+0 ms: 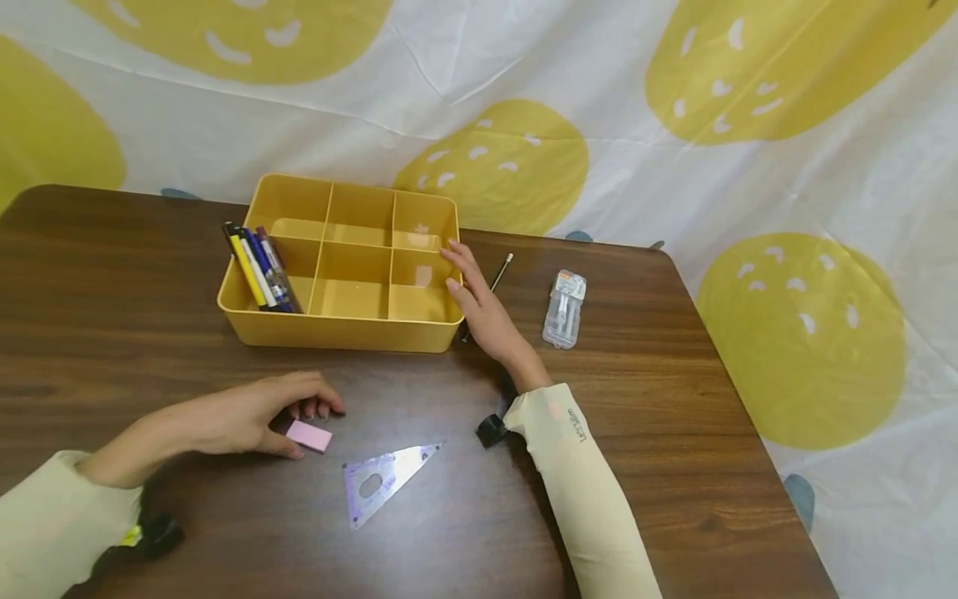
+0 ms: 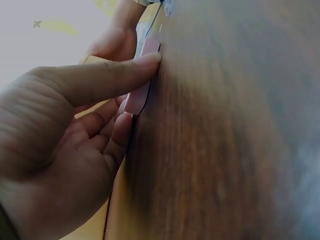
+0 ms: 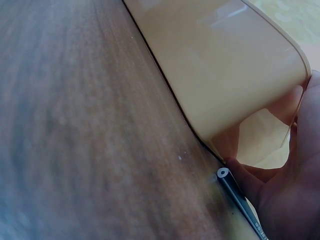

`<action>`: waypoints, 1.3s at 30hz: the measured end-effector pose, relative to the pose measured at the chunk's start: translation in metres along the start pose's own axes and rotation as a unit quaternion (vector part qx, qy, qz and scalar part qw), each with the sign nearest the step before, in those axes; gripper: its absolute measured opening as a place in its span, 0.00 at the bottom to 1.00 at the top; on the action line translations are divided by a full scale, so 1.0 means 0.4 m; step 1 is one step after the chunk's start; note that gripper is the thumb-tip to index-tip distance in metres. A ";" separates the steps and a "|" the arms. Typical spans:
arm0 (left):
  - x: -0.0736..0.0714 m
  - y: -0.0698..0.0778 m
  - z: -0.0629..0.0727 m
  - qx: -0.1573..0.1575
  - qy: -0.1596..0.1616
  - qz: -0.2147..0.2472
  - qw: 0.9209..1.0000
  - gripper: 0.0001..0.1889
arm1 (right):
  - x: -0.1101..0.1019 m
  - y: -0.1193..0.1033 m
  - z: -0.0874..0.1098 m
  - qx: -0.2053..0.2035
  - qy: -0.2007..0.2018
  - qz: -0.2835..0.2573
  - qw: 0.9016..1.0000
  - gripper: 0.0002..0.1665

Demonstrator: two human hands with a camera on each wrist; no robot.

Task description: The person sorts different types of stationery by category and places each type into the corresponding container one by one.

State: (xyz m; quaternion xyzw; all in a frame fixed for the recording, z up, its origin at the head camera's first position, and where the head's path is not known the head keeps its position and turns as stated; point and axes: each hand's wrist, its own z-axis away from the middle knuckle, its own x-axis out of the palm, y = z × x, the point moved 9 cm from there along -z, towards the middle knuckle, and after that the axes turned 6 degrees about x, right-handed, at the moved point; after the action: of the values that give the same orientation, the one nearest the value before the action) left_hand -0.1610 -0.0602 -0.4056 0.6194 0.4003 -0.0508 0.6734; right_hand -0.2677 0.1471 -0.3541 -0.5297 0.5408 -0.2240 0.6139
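Note:
A pink eraser [image 1: 310, 436] lies flat on the table within the curve of my left hand [image 1: 254, 412]. The thumb is by its near edge; the other fingers are bent beyond its far side, a small gap showing in the head view. In the left wrist view the thumb overlaps the eraser [image 2: 137, 101]. My right hand [image 1: 486, 314] grips the right wall of a yellow compartment box [image 1: 344, 334], fingertips over the rim. A clear set square [image 1: 392, 472] lies right of the eraser.
Several pens and markers [image 1: 262, 270] lean in the box's front left compartment. A black pencil [image 1: 500, 272] lies against the box's right side, partly behind my right hand. A small clear plastic case [image 1: 564, 309] lies farther right. A patterned cloth [image 1: 479, 83] hangs behind the table.

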 end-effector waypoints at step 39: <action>-0.015 0.043 -0.023 0.022 0.045 -0.087 0.995 0.15 | 0.000 0.000 0.000 -0.003 0.000 -0.003 1.000 0.27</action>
State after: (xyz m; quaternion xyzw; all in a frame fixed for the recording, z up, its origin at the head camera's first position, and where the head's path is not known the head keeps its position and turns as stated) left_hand -0.1597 -0.0506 -0.3875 0.5985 0.4811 -0.0898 0.6342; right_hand -0.2675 0.1470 -0.3541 -0.5333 0.5402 -0.2242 0.6111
